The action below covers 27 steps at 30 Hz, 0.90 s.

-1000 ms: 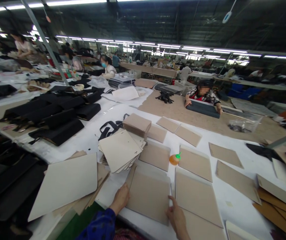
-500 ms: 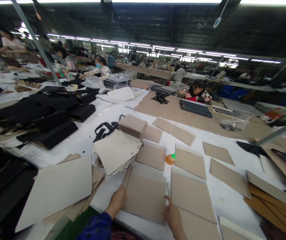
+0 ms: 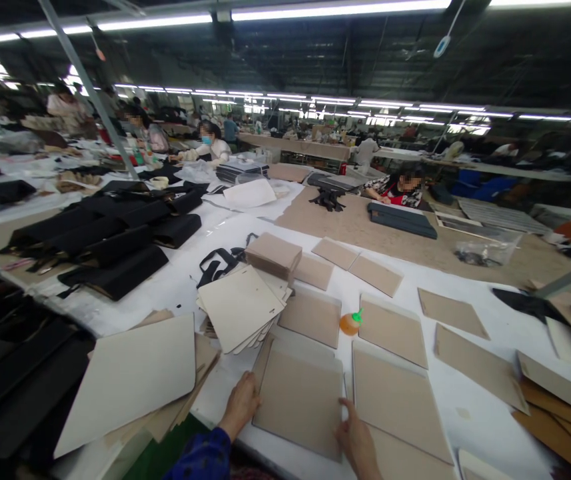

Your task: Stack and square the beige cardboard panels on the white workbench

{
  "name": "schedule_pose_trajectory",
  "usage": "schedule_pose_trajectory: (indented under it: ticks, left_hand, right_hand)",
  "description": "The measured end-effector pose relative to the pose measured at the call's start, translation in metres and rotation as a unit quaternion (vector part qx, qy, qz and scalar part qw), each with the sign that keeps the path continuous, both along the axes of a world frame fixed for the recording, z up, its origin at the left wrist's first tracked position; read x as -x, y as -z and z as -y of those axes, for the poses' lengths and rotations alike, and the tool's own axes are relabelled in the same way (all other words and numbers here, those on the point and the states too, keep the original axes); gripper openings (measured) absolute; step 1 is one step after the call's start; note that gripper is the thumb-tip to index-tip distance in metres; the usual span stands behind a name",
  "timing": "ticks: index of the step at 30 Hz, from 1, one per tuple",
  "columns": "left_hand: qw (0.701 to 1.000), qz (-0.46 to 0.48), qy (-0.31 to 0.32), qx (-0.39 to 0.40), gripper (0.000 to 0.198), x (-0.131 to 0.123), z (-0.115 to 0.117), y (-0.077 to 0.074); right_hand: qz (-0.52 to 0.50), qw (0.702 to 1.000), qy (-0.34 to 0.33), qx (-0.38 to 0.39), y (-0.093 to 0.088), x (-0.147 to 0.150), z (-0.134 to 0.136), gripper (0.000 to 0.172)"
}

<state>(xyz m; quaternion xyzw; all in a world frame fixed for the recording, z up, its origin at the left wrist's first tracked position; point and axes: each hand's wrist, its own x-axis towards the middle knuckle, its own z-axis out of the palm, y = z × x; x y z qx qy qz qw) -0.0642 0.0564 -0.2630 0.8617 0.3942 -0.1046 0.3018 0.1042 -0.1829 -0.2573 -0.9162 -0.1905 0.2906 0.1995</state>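
A tan cardboard panel (image 3: 299, 400) lies flat on the white table (image 3: 180, 280) right in front of me. My left hand (image 3: 240, 405) grips its left edge, fingers curled over it. My right hand (image 3: 355, 437) holds its right edge near the lower corner, thumb up along the side. A second panel (image 3: 396, 399) lies just right of it, close beside my right hand. More panels are spread beyond, around a small orange glue bottle (image 3: 350, 323) with a green cap.
A fanned stack of pale boards (image 3: 239, 308) and a larger pale sheet (image 3: 130, 373) lie to the left. Black bags (image 3: 110, 233) fill the far left of the table. A person (image 3: 401, 188) sits across the table by a dark stack (image 3: 401, 219). Brown sheets (image 3: 555, 400) pile at right.
Both hands keep their hold on the panel's edges. The view has shifted slightly. The person opposite drew their hands back from the dark stack.
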Motion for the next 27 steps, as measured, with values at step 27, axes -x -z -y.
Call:
schedule_pose_trajectory:
  ticks: [27]
  left_hand:
    - [0.994,0.105,-0.029,-0.002,0.020,0.005,-0.004,0.017]
  right_hand:
    - [-0.013,1.000,0.004,-0.021,0.004,-0.003,0.002,0.054]
